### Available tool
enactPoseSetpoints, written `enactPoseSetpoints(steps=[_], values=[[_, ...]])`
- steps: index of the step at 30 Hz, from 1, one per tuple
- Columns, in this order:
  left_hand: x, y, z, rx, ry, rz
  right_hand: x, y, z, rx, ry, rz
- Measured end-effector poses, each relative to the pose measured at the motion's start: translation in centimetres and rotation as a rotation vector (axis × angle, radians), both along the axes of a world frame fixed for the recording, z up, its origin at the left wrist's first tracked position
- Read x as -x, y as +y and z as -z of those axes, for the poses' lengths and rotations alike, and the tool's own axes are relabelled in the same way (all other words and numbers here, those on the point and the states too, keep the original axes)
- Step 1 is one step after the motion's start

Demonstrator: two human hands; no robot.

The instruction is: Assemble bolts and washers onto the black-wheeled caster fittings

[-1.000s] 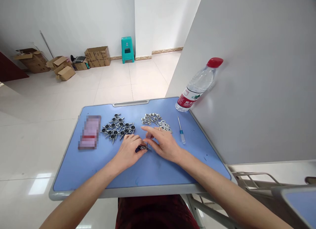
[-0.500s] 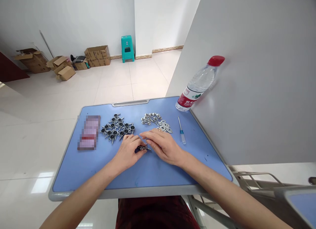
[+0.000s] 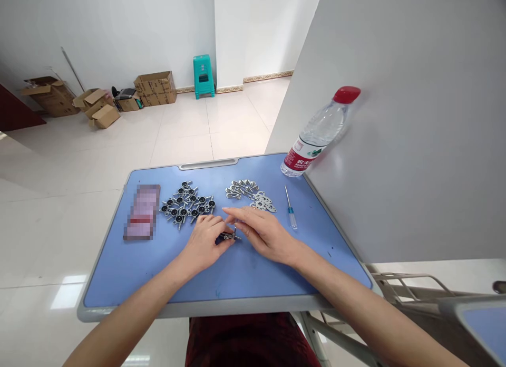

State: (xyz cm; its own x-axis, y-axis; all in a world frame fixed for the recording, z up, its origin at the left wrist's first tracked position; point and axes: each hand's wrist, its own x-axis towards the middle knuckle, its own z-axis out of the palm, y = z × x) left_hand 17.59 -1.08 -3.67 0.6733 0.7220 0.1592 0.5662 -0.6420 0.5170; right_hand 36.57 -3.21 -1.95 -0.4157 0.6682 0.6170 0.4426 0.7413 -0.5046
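Observation:
My left hand [image 3: 207, 239] is closed around a small dark metal fitting [image 3: 225, 236] near the middle of the blue tabletop. A thin metal shank sticks out of it to the right, and my fingers hide most of its body. Right beside it, my right hand [image 3: 266, 234] hovers with its fingers stretched out and thumb apart, tips close to the fitting's metal end; I cannot tell whether they touch it. Beyond my left hand lies a pile of black-disc metal fittings [image 3: 193, 199]. Past my right hand are silver screws with flat heads [image 3: 241, 188] and flat metal plates [image 3: 263, 202].
A clear-handled screwdriver [image 3: 291, 214] lies to the right. At the back right stands a water bottle [image 3: 312, 137] near a grey panel [image 3: 415, 135]. A blurred purple item [image 3: 143, 213] lies at left. Cardboard boxes [image 3: 156, 89] and a green stool [image 3: 203, 78] stand by the wall.
The fingertips of my right hand have shifted slightly up and left over the fitting, and a thin metal piece shows more plainly beneath them. My left hand keeps its grip.

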Motion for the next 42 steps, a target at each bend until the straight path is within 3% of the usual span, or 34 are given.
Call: enactPoseSetpoints(steps=[5,11,17,24,31,42], values=[[0.0,0.0,0.1,-0.026,0.000,0.004,0.2,0.1,0.3,-0.088,0.025,0.175],[0.0,0.0,0.1,-0.012,-0.018,0.008,0.2,0.0,-0.2,-0.011,0.030,0.025],[0.0,0.1,0.4,-0.037,-0.005,0.002,0.5,0.1,0.6,-0.095,0.052,0.159],[0.0,0.0,0.3,-0.014,-0.021,0.006,0.1,0.0,-0.1,0.009,-0.021,-0.023],[-0.1,0.0,0.1,-0.028,-0.023,0.000,0.7,0.3,1.1,-0.096,0.048,0.230],[0.0,0.0,-0.3,0.015,-0.042,0.007,-0.1,0.3,0.8,-0.025,0.221,0.267]])
